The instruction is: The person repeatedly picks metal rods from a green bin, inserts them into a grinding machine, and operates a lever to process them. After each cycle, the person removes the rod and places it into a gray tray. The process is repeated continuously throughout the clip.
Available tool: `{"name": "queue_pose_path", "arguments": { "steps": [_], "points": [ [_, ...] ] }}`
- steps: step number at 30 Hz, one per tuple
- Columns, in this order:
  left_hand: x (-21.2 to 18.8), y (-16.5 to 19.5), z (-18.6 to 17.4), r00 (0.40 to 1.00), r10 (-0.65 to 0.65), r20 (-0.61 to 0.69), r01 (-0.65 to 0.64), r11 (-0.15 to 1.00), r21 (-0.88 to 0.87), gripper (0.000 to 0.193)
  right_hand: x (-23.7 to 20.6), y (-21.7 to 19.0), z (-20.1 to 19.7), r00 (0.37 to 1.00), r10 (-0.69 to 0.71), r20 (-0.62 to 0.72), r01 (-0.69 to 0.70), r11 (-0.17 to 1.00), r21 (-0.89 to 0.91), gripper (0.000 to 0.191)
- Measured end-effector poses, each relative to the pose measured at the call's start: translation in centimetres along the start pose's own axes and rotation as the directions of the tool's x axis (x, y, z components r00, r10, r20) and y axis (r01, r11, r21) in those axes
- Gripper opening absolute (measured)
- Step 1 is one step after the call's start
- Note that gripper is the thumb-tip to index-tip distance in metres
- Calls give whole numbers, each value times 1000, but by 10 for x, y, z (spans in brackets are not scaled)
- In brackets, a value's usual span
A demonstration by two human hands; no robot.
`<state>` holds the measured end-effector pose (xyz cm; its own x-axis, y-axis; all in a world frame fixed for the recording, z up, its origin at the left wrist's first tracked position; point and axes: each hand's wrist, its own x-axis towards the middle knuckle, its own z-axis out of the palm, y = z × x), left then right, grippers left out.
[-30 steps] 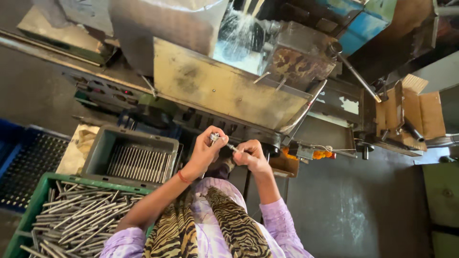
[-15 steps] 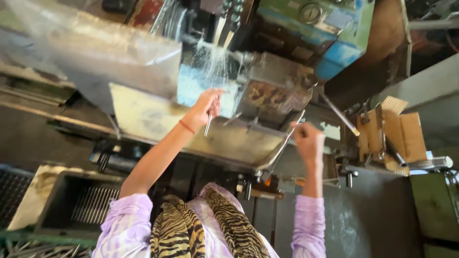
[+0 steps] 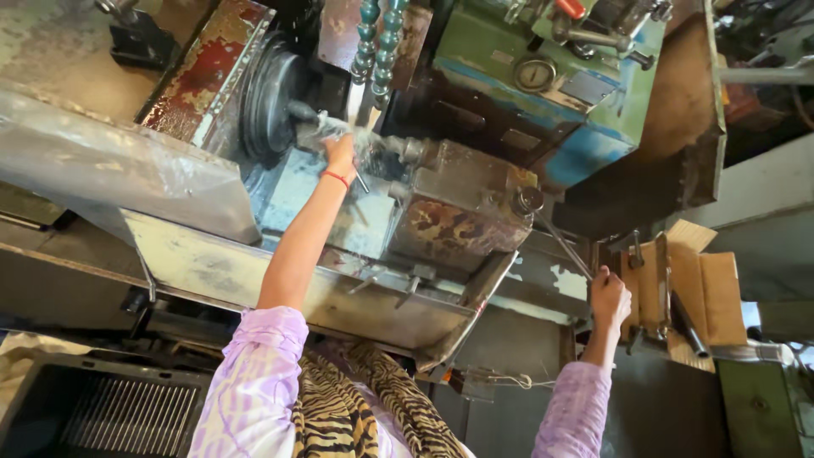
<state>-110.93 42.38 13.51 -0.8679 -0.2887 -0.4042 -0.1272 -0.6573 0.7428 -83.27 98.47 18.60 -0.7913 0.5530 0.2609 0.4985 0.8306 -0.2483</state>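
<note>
Left hand (image 3: 341, 155) closed on a thin metal rod (image 3: 359, 180) at the chuck (image 3: 270, 95) of a machine; the fingers wrap the upper part of the rod, and its free end juts down and to the right, below the hand. Spray blurs the fingers, so whether the rod's far end already sits in the chuck cannot be told. Right hand (image 3: 609, 297) closed in a fist around the end of a long lever (image 3: 560, 242), which runs up and left to a round knob on the rusty block (image 3: 458, 216) of the machine.

The rod is slender, straight and grey, plainly steel: stiff, light for one hand, and not fragile. It is likely wet and slick, since liquid splashes about the chuck and lies in the metal trough (image 3: 339, 293) beneath. A judgement on hold: the pinch belongs near the end away from the chuck, fingers kept off the rotating face, with a firm closed grip against slipping.

A segmented coolant hose (image 3: 373, 38) hangs just above the hand. At lower left, a dark bin (image 3: 34, 399) holds a row of similar rods, well apart from both hands.
</note>
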Motion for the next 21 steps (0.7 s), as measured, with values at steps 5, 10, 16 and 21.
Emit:
{"name": "queue_pose_path", "arguments": {
  "steps": [5,10,16,21],
  "points": [
    [17,-12,-4,1000,-11,8,10,999,41,13,4,2,3,994,103,40,-101,994,-49,59],
    [31,-17,-11,993,39,115,-39,999,-1,8,-3,3,9,993,74,-96,-75,997,-4,61],
    [36,-22,-13,991,-129,-23,130,988,80,30,-5,2,14,989,43,-143,-56,995,-86,61],
    [37,-20,-18,991,-66,116,55,994,90,48,-9,1,14,990,72,-125,-83,992,-90,61]
  ]
}}
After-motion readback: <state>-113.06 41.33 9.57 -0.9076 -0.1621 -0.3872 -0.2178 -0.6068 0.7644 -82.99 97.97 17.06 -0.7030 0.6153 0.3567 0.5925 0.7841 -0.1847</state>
